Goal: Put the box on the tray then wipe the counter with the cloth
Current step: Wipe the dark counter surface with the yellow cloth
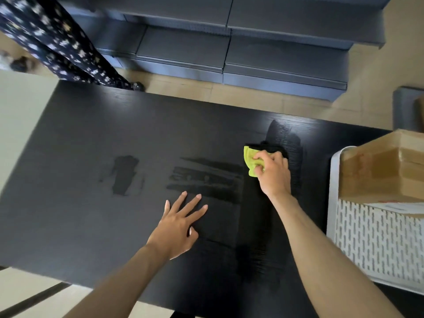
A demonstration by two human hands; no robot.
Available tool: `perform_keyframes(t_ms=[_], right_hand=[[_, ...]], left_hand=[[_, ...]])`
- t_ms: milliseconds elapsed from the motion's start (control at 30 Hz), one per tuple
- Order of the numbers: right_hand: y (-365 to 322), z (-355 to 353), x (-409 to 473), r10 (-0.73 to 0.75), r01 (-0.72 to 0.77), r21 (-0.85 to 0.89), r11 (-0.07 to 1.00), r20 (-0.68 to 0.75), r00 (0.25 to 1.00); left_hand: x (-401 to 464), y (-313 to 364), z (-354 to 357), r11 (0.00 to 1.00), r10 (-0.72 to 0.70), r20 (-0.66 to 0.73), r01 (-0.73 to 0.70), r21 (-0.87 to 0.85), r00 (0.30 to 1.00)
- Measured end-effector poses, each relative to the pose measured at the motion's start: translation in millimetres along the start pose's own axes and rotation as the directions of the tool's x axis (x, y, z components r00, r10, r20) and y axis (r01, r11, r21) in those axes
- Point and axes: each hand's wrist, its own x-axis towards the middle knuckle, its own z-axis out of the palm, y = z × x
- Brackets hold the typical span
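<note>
The black counter [91,145] fills the middle of the view and carries dark wet streaks. My right hand [273,173] presses a yellow-green cloth [251,160] with a dark part onto the counter right of centre. My left hand [179,223] lies flat on the counter, fingers spread, holding nothing. At the right edge a cardboard box [387,164] sits in a white perforated tray [376,246].
Grey stacked boxes or drawers [229,47] stand on the wooden floor behind the counter. A dark flowered fabric [62,42] hangs at the upper left. A grey object [406,106] lies on the floor at the far right.
</note>
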Motion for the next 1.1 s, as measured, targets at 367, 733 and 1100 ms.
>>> perform_keyframes(t_ms=[367, 733, 1100], right_hand=[[-22, -9, 102, -0.011, 0.011, -0.012, 1.0, -0.026, 1.0], [-48, 32, -78, 0.014, -0.014, -0.003, 1.0, -0.03, 0.999], [-91, 83, -288, 0.065, -0.065, -0.016, 0.998, -0.016, 0.998]], left_hand=[[-1, 0, 0, 1.0, -0.01, 0.001, 0.01, 0.025, 1.0], [-5, -1, -3, 0.999, 0.024, 0.044, -0.022, -0.041, 0.999], [-68, -36, -13, 0.997, -0.021, -0.003, 0.021, -0.08, 1.0]])
